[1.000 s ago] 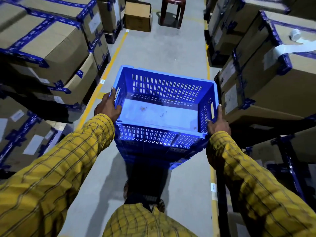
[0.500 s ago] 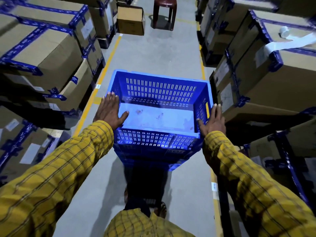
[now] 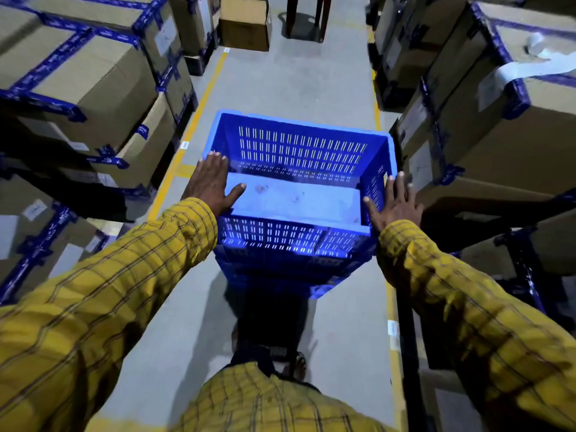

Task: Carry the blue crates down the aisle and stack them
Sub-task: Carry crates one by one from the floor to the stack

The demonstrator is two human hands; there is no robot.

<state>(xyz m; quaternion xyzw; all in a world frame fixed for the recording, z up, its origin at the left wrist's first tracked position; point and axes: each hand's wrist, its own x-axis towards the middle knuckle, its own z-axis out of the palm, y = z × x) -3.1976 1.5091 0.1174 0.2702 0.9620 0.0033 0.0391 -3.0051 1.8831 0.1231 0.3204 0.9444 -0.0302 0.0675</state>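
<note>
A blue slotted crate (image 3: 299,151) sits on top of a stack of blue crates (image 3: 280,269) in the middle of the aisle, right in front of me. Its pale floor is bare. My left hand (image 3: 209,185) lies flat over the crate's left rim, fingers straight and thumb spread inward. My right hand (image 3: 393,202) is spread at the crate's right rim, fingers straight. Neither hand grips the crate. The stack's lower crates are mostly hidden beneath the top one.
Taped cardboard boxes (image 3: 93,76) line the left side, and more boxes (image 3: 486,113) on blue racks line the right. Yellow floor lines (image 3: 187,145) edge the grey aisle. Farther ahead stand an open carton (image 3: 244,24) and a dark red stool (image 3: 307,17).
Both hands went from gripping the crate's side rims to lying open and flat at them. The crate has settled onto the stack and stays level.
</note>
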